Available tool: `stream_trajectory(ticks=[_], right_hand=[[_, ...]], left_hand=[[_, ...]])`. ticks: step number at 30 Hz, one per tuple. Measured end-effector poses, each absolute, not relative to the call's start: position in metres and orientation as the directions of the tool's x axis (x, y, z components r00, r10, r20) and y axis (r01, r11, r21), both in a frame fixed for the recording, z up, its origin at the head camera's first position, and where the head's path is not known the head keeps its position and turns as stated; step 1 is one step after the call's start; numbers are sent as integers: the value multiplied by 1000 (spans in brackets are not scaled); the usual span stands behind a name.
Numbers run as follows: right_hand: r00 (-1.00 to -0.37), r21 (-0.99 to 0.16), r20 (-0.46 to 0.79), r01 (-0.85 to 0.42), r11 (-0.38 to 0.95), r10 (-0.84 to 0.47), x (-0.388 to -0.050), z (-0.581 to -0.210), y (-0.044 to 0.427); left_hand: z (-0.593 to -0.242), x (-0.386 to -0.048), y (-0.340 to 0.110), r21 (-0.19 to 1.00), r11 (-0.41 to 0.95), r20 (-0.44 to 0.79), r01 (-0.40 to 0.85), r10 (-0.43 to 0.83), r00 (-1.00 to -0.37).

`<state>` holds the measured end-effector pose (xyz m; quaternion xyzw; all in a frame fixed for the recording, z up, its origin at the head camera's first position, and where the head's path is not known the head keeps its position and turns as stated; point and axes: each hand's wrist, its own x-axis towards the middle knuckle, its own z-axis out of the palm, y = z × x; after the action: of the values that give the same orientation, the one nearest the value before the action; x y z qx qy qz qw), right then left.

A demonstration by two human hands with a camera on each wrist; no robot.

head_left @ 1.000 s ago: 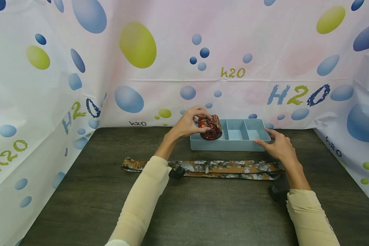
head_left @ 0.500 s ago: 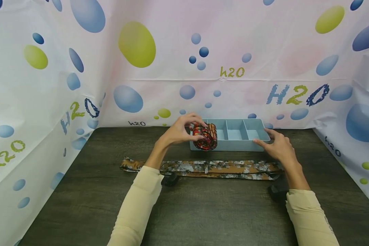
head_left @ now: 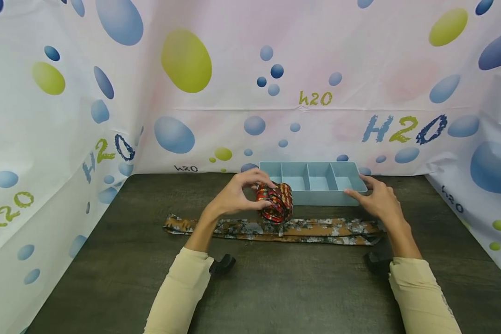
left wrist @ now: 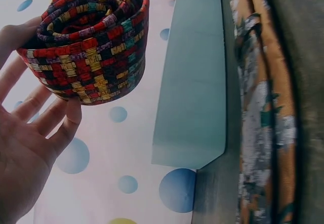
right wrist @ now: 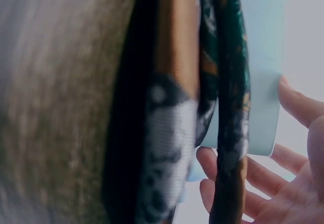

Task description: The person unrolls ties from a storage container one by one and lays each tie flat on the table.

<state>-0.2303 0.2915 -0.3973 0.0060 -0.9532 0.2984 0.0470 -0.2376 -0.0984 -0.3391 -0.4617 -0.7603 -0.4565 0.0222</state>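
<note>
My left hand [head_left: 238,191] grips a rolled necktie [head_left: 276,204] between thumb and fingers, in front of the left end of a divided box [head_left: 317,198]. In the left wrist view the rolled necktie [left wrist: 93,57] shows a red, black, yellow and teal woven pattern, its coil facing up. The light blue box has several open compartments. My right hand [head_left: 377,197] holds the box's right end, thumb at the front and fingers round the end. A second necktie [head_left: 325,227], brown with grey-white flowers, lies folded lengthwise on the table before the box.
The dark wood-look table [head_left: 275,287] spreads toward me. A white curtain [head_left: 234,65] printed with blue and green ovals hangs behind and at both sides, close behind the box. Black wrist straps [head_left: 223,264] sit at both forearms.
My left hand has brought the rolled necktie from above the box's left compartments toward me and slightly left, over the folded necktie's far edge. My right hand stays on the box.
</note>
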Motion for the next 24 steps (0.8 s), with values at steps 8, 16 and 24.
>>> stream_trajectory(ticks=[8, 16, 24], right_hand=[[-995, -562, 96, -47, 826, 9, -231, -398, 291], [-996, -569, 88, -43, 821, 9, -231, -397, 292], [-997, -591, 81, -65, 804, -21, -232, -396, 292]], left_hand=[[-351, -221, -102, 675, 180, 454, 715, 663, -595], [-355, -207, -102, 656, 238, 440, 717, 651, -618], [-360, -195, -100, 637, 261, 442, 725, 647, -621]])
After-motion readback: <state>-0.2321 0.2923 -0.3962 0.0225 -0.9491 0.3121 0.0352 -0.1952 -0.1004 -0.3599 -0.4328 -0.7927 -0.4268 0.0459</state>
